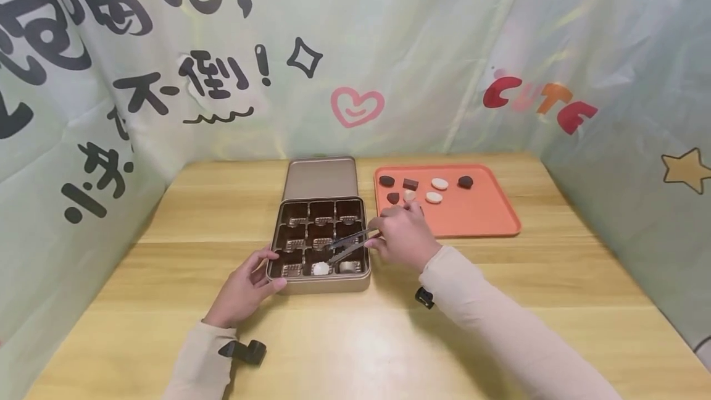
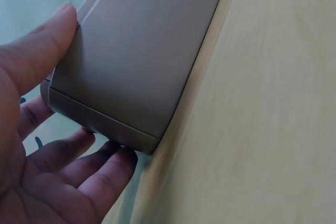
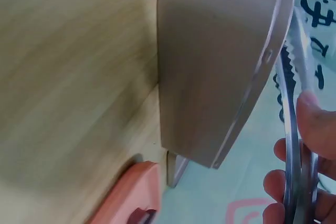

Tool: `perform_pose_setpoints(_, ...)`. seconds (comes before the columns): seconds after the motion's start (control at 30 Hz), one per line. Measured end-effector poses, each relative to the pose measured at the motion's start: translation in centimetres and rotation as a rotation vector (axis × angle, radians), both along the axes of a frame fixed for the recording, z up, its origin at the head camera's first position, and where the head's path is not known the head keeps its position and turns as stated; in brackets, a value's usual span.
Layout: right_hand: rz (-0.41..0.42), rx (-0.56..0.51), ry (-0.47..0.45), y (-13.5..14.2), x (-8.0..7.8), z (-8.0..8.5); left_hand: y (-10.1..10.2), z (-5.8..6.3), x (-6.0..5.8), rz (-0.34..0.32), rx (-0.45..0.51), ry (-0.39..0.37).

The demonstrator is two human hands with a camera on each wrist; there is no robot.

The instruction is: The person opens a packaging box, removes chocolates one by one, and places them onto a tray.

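My left hand grips the near left corner of a brown metal tin, thumb on the front rim and fingers against the side. Inside, the tin has a dark divided insert with several compartments. A white chocolate piece sits in the front middle compartment. In my right hand are metal tongs, reaching over the tin's right wall. Their serrated tips are slightly apart, close above and behind the white piece; whether they touch it I cannot tell. The front right compartment's contents are unclear.
An orange tray lies behind right of the tin, bearing a dark oval chocolate, a dark rectangular chocolate, a white oval chocolate and several others. The tin's lid lies behind it. Printed curtains surround the table.
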State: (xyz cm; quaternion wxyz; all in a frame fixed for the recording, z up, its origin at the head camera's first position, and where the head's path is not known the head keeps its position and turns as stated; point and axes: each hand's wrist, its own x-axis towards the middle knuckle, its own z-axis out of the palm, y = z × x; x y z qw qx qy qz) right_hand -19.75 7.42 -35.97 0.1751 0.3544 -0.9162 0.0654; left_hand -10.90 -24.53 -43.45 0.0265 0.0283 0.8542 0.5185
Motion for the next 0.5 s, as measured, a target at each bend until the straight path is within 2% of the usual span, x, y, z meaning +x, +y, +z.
perform_pose_setpoints(0.17,0.035,0.085,0.082,-1.6,0.0,0.9,0.0,0.3,-0.1,-0.005,0.027,0.017)
perform_pose_setpoints(0.37,0.045,0.226,0.102,-3.4,0.3,1.6,-0.1,0.1,0.1,-0.007,0.013,0.018)
perform_pose_setpoints(0.5,0.067,0.301,0.149,-4.6,0.5,2.2,-0.1,0.0,0.2,-0.013,0.041,0.007)
